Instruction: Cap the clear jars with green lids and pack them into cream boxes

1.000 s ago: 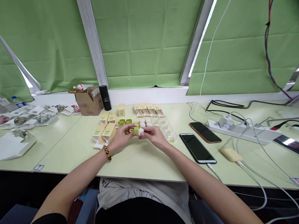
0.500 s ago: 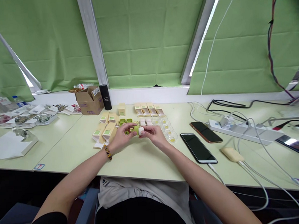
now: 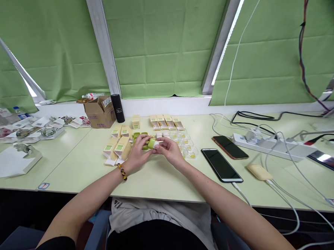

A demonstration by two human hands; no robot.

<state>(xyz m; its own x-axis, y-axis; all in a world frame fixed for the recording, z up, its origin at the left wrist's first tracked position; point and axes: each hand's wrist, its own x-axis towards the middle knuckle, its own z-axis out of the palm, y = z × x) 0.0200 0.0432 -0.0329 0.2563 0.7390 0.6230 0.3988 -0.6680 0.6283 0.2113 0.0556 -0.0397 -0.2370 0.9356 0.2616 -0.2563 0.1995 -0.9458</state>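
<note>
Two hands, the left hand [image 3: 139, 153] and the right hand [image 3: 170, 151], pinch one small green-and-white piece [image 3: 152, 143] between their fingertips, well left of the white-rimmed phone [image 3: 221, 165]. It looks light, stiff and perhaps slippery, likely smooth plastic, best gripped by its sides. Nearer the phone, clear domed cups [image 3: 191, 152] look thin and glossy; beyond the piece, leftward from the phone, creased cream boxes [image 3: 122, 147] suggest matte card.

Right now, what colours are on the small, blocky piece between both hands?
The piece is green and white, shown best in the head view.
</note>
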